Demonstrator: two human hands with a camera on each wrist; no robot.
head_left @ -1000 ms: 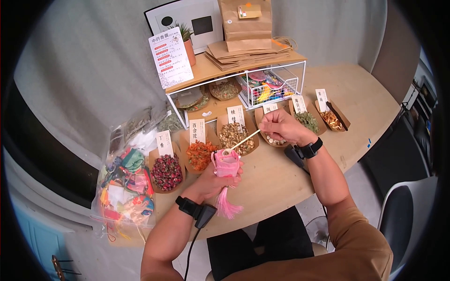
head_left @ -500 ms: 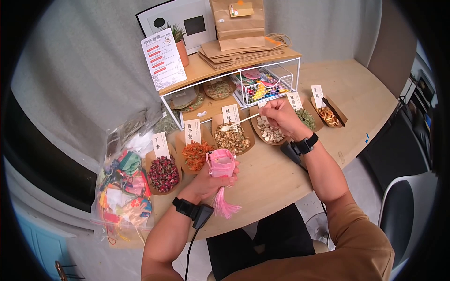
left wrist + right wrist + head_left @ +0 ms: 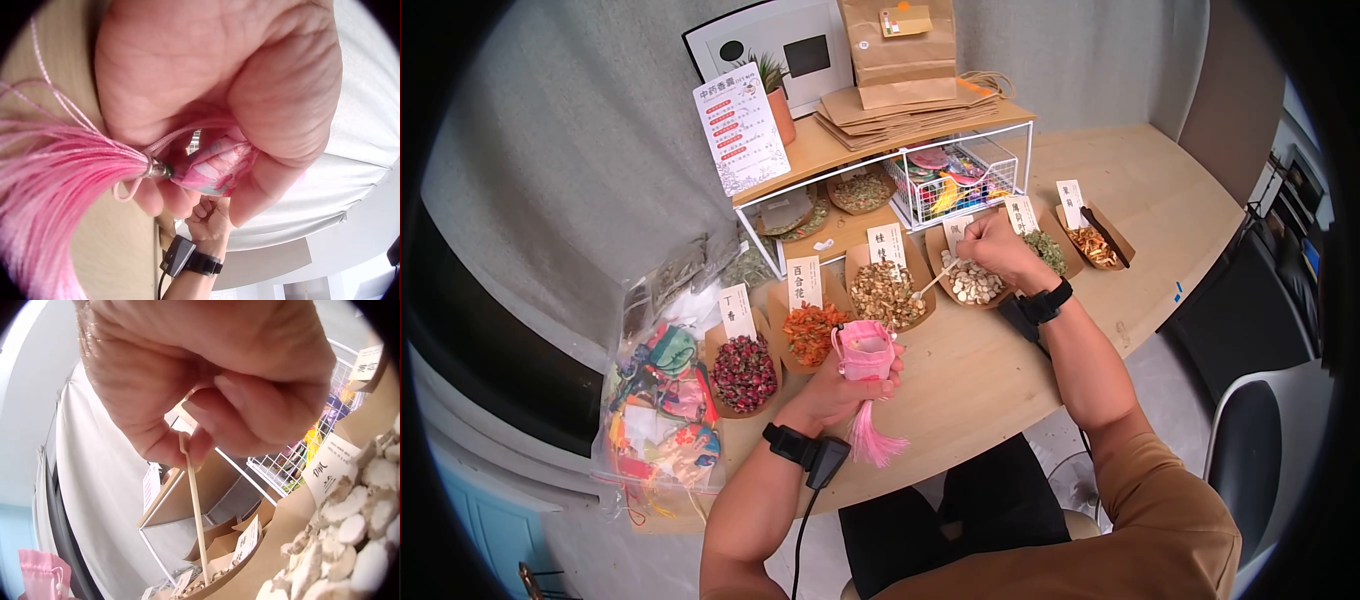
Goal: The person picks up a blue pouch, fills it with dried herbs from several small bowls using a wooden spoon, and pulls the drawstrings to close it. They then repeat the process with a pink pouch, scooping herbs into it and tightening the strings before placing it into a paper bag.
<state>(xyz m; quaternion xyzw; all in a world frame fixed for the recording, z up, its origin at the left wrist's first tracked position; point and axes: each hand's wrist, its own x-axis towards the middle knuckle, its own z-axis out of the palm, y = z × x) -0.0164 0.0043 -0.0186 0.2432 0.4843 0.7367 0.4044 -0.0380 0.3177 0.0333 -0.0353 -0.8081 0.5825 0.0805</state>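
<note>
My left hand (image 3: pixel 828 394) grips a pink drawstring pouch (image 3: pixel 866 350), its open mouth facing up. A pink tassel (image 3: pixel 874 437) hangs below it; in the left wrist view, thumb and fingers wrap round the patterned cloth. Farther right, my right hand (image 3: pixel 998 248) pinches the thin handle of a small wooden spoon (image 3: pixel 197 522), with the other fingers curled. The spoon slants down to the chopped brown herbs (image 3: pixel 884 294) in a labelled kraft paper tray. Its bowl end is at the herbs' right side and barely shows. Pale sliced pieces (image 3: pixel 972 282) fill the tray under my right hand.
Trays of dark red buds (image 3: pixel 745 372), orange petals (image 3: pixel 812 333), green leaves (image 3: pixel 1045 252) and yellow-brown shreds (image 3: pixel 1092 246) stand in the row. A clear bag of colourful pouches (image 3: pixel 662 400) lies left. Behind stands a shelf (image 3: pixel 800 165) with paper bags and a wire basket (image 3: pixel 960 190).
The spoon has left the pouch's mouth, moved up and right, and come down into the chopped brown herbs. My left hand still holds the pouch; the whole view has shifted slightly.
</note>
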